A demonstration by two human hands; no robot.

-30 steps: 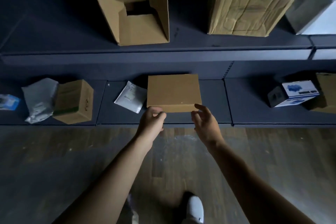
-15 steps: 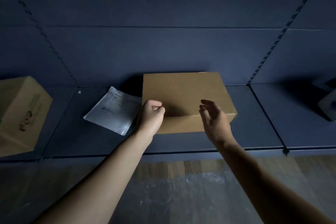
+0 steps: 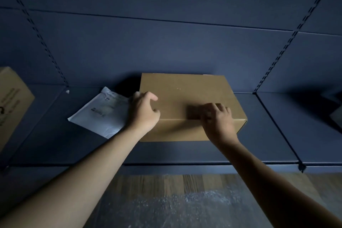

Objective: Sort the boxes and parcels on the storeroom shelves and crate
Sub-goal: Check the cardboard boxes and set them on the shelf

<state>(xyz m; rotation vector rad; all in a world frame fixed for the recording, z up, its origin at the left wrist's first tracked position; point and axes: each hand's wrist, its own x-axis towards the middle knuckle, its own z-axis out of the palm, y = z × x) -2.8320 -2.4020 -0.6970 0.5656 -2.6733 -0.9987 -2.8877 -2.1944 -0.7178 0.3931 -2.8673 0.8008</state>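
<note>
A dark blue metal shelf (image 3: 259,135) runs across a dim storeroom, backed by a dark blue panel wall (image 3: 166,42) with slotted uprights (image 3: 288,42) slanting up on the left and right. Below its near edge lies a brown wooden plank floor (image 3: 148,183) with a pale, scuffed patch.

A closed, plain brown cardboard box (image 3: 185,94) sits in the middle of the shelf, its far side close to the back panel. The left hand (image 3: 144,113) is at the box's left edge, fingers curled and thumb above the top face – whether it truly grips the box I cannot tell. The right hand (image 3: 218,118) lies on the top near the front right edge, fingers spread and resting on the cardboard, slightly blurred.

A flat white plastic mailer parcel (image 3: 100,114) lies just left of the box, partly behind the left hand. Well apart at the far left stands a second printed brown carton (image 3: 11,102) – cut off by the frame.
</note>
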